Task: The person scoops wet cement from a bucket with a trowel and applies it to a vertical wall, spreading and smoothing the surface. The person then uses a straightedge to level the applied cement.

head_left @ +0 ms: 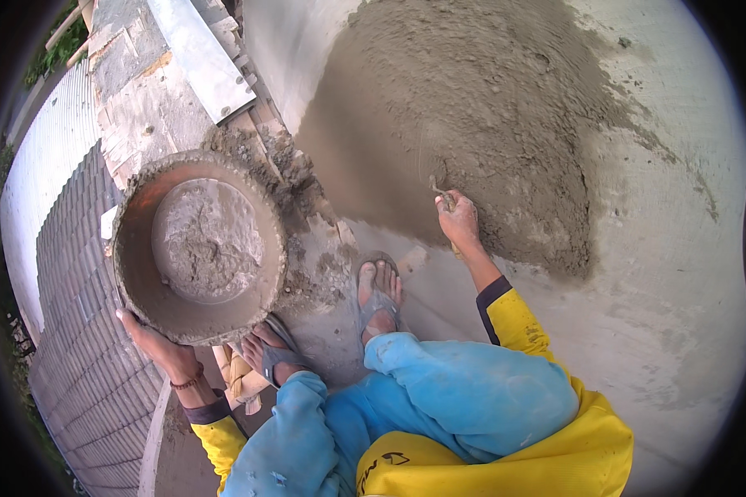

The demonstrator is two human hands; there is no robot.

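Note:
My left hand grips the near-left rim of a round, mortar-crusted bucket, thumb on the outside edge and some fingers hidden beneath. Wet grey mortar lies in its bottom. My right hand is closed round the handle of a trowel; its bent metal neck shows, while the blade cannot be made out against the grey surface. Around and beyond the trowel spreads a broad patch of fresh mortar on the pale wall, smoother at its left and rough toward the right.
My sandalled feet stand on a narrow, mortar-spattered ledge beside the bucket. A pale flat board lies farther along it. Crumbled mortar is heaped between bucket and wall. Past the ledge, at left, a tiled roof lies lower down.

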